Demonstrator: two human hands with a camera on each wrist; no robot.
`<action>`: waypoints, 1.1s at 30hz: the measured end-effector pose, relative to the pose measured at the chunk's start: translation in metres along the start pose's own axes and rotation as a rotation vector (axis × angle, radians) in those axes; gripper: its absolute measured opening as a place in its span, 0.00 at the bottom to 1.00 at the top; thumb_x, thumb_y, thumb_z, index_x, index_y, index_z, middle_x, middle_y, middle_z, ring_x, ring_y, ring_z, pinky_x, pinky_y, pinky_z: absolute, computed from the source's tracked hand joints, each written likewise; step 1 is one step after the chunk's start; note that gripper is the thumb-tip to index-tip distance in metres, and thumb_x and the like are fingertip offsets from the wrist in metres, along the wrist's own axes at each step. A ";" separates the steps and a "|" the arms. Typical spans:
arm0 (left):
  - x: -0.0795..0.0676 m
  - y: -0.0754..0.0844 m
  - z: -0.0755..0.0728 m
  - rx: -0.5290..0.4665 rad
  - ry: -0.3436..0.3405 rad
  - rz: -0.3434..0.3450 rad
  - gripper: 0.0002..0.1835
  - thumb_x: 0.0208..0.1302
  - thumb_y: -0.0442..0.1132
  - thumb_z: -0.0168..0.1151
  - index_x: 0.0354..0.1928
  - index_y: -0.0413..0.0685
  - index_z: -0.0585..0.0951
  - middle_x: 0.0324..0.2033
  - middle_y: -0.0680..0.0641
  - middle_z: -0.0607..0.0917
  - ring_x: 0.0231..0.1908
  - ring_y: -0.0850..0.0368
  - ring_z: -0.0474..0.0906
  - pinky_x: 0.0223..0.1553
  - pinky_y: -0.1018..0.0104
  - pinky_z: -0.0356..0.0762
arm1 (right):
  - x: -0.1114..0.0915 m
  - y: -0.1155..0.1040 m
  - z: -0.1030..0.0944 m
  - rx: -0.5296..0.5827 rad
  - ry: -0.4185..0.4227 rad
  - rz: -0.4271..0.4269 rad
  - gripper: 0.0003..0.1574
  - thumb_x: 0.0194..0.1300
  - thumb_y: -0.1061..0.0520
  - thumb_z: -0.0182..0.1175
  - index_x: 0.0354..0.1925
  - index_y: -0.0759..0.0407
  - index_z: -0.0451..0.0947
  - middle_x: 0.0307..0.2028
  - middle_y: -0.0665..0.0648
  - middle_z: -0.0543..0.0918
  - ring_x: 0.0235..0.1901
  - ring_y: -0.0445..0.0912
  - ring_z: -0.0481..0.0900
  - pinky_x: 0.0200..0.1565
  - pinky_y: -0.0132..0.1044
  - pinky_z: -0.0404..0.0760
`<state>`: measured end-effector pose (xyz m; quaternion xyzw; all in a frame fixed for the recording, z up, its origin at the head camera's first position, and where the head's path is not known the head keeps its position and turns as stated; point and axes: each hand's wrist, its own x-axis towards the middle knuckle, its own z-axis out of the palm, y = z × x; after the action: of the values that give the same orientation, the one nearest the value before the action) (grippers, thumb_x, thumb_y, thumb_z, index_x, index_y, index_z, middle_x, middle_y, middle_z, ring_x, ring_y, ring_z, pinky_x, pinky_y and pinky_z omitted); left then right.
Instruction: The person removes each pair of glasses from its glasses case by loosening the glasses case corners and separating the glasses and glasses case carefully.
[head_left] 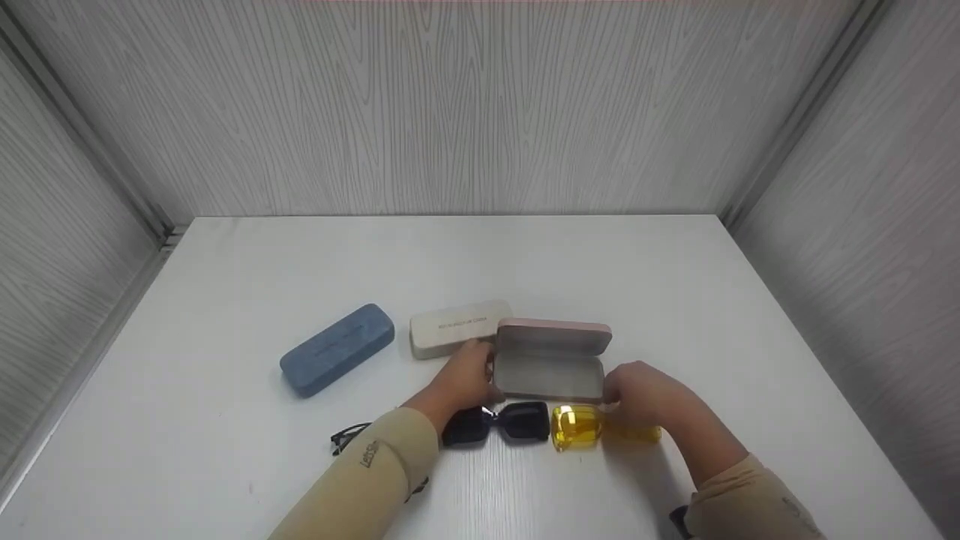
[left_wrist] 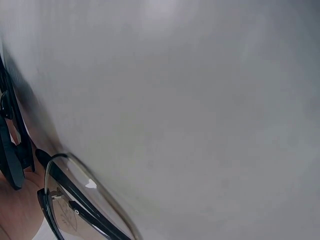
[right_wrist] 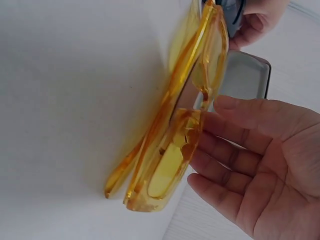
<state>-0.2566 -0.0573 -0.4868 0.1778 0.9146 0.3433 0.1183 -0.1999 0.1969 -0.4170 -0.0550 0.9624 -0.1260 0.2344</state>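
Note:
A pink glasses case (head_left: 550, 376) with a grey lining lies open, lid raised at the back. My left hand (head_left: 463, 377) grips its left end, thumb at the front corner. At the right end, my right hand (head_left: 651, 391) has loosely bent fingers close against the case; the right wrist view shows thumb and fingers apart. Yellow sunglasses (right_wrist: 172, 125) lie just below this hand, partly hidden by it in the head view. Dark sunglasses (head_left: 523, 421) sit in front of the case, partly behind my left hand. Clear-lensed glasses (left_wrist: 75, 192) with black temples lie under my left forearm.
A closed cream glasses case (head_left: 450, 330) stands behind my left hand, close beside the open one. Farther left a closed blue glasses case (head_left: 337, 349) lies at a slant. The white table (head_left: 225, 300) meets wood-grained panels at the back and both sides.

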 end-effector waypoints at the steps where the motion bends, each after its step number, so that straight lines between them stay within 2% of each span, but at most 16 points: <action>1: 0.000 0.000 0.000 0.002 -0.001 -0.002 0.37 0.36 0.37 0.74 0.54 0.38 0.72 0.38 0.49 0.71 0.37 0.56 0.70 0.43 0.63 0.73 | 0.000 0.001 -0.003 0.005 0.007 -0.009 0.08 0.53 0.62 0.64 0.35 0.56 0.82 0.30 0.50 0.80 0.30 0.46 0.73 0.40 0.45 0.79; 4: 0.001 0.000 0.000 0.005 -0.005 -0.007 0.37 0.36 0.37 0.74 0.54 0.38 0.72 0.38 0.49 0.71 0.37 0.56 0.70 0.41 0.64 0.73 | 0.002 0.006 -0.010 0.019 0.030 -0.030 0.08 0.53 0.59 0.65 0.35 0.55 0.82 0.31 0.50 0.80 0.32 0.46 0.74 0.42 0.46 0.78; 9: 0.001 0.000 0.000 -0.002 -0.002 0.000 0.37 0.35 0.37 0.74 0.53 0.37 0.72 0.39 0.49 0.71 0.37 0.56 0.70 0.42 0.64 0.73 | 0.005 0.013 -0.022 0.101 0.064 -0.037 0.13 0.54 0.57 0.65 0.41 0.55 0.80 0.36 0.52 0.81 0.37 0.47 0.77 0.44 0.46 0.79; 15: -0.001 0.001 -0.001 0.011 -0.001 0.012 0.37 0.36 0.38 0.74 0.53 0.37 0.72 0.39 0.48 0.71 0.38 0.55 0.70 0.44 0.63 0.73 | 0.009 0.020 -0.029 0.188 0.128 -0.065 0.16 0.58 0.53 0.61 0.45 0.57 0.78 0.40 0.54 0.80 0.41 0.48 0.77 0.45 0.47 0.78; 20: -0.001 0.002 -0.001 0.016 0.001 0.014 0.37 0.37 0.38 0.74 0.54 0.37 0.71 0.39 0.48 0.71 0.39 0.55 0.70 0.45 0.62 0.72 | 0.016 0.026 -0.033 0.260 0.205 -0.078 0.16 0.62 0.47 0.56 0.45 0.54 0.78 0.40 0.53 0.80 0.42 0.48 0.76 0.47 0.47 0.77; 25: 0.000 0.002 -0.001 0.025 -0.002 0.002 0.37 0.36 0.38 0.73 0.55 0.38 0.71 0.39 0.49 0.71 0.39 0.55 0.69 0.45 0.62 0.72 | 0.024 0.032 -0.036 0.440 0.249 -0.030 0.19 0.65 0.44 0.52 0.45 0.54 0.77 0.42 0.54 0.79 0.45 0.51 0.75 0.49 0.49 0.74; 29: 0.000 0.001 -0.001 0.013 -0.005 0.006 0.38 0.36 0.38 0.74 0.54 0.38 0.72 0.39 0.49 0.71 0.39 0.55 0.69 0.47 0.62 0.72 | 0.028 0.034 -0.040 0.617 0.266 0.027 0.24 0.65 0.42 0.50 0.48 0.58 0.74 0.46 0.59 0.78 0.49 0.54 0.74 0.53 0.50 0.71; 33: 0.000 0.000 -0.001 -0.011 -0.014 0.002 0.37 0.36 0.37 0.75 0.54 0.39 0.72 0.39 0.49 0.70 0.39 0.56 0.70 0.48 0.62 0.72 | 0.031 0.034 -0.041 0.686 0.290 0.061 0.26 0.67 0.43 0.48 0.50 0.62 0.72 0.47 0.62 0.77 0.50 0.55 0.74 0.56 0.49 0.70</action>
<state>-0.2571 -0.0574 -0.4864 0.1803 0.9117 0.3473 0.1252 -0.2484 0.2334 -0.4045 0.0740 0.8886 -0.4406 0.1041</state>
